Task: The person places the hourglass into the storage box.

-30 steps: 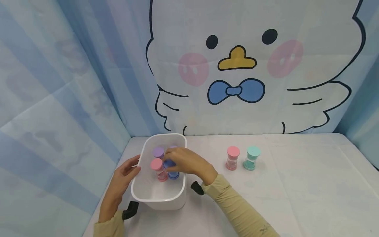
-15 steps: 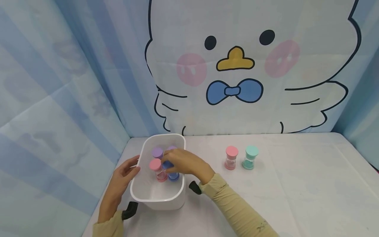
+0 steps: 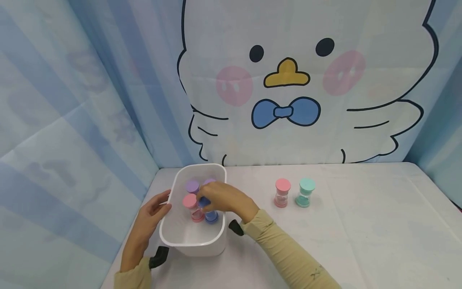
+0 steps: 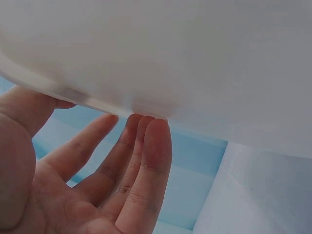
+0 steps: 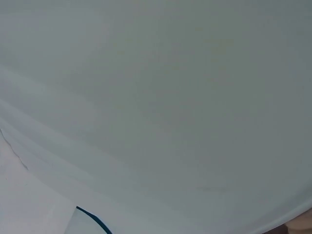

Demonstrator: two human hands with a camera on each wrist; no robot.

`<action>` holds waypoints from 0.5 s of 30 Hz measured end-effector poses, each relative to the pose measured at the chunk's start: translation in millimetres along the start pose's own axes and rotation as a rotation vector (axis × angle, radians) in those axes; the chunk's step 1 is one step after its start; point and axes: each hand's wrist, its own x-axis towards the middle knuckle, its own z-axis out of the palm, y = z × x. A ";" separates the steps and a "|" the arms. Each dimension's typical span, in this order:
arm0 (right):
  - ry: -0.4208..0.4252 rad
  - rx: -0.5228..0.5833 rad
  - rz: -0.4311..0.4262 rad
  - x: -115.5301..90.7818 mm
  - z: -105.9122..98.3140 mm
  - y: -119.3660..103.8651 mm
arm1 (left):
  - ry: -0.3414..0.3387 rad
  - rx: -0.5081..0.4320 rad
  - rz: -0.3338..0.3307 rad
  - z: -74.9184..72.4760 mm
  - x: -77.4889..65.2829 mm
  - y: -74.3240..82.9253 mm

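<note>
Inside a white bin (image 3: 191,237), my right hand (image 3: 225,196) pinches a blue sand timer (image 3: 211,216) near its top and partly covers it. A pink-capped sand timer (image 3: 190,200) stands beside it on the left, and a purple-capped one (image 3: 193,186) stands behind. Another purple cap (image 3: 209,181) shows just past the right hand's knuckles. My left hand (image 3: 151,212) touches the bin's left side near the rim; in the left wrist view its fingers (image 4: 157,146) lie fairly straight, their tips against the wall. The right wrist view shows mostly the bin's outer wall (image 5: 161,112).
On the white-covered table (image 3: 346,237), a pink sand timer (image 3: 282,193) and a mint-green one (image 3: 305,192) stand upright, right of the bin. A printed curtain (image 3: 281,140) with a cartoon bird hangs behind the table, and blue-striped cloth (image 3: 83,120) hangs on the left.
The right hand stays over the blue sand timer with very little motion. The left hand stays at the bin. The whole view has shifted slightly.
</note>
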 end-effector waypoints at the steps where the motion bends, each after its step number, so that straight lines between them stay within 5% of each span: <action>1: -0.002 0.002 0.003 0.2 0.1 -0.4 | -0.001 -0.002 0.002 -0.2 -0.2 -0.2; 15: -0.007 0.007 0.000 0.6 0.9 -1.1 | -0.003 0.002 -0.007 -0.5 -0.7 0.5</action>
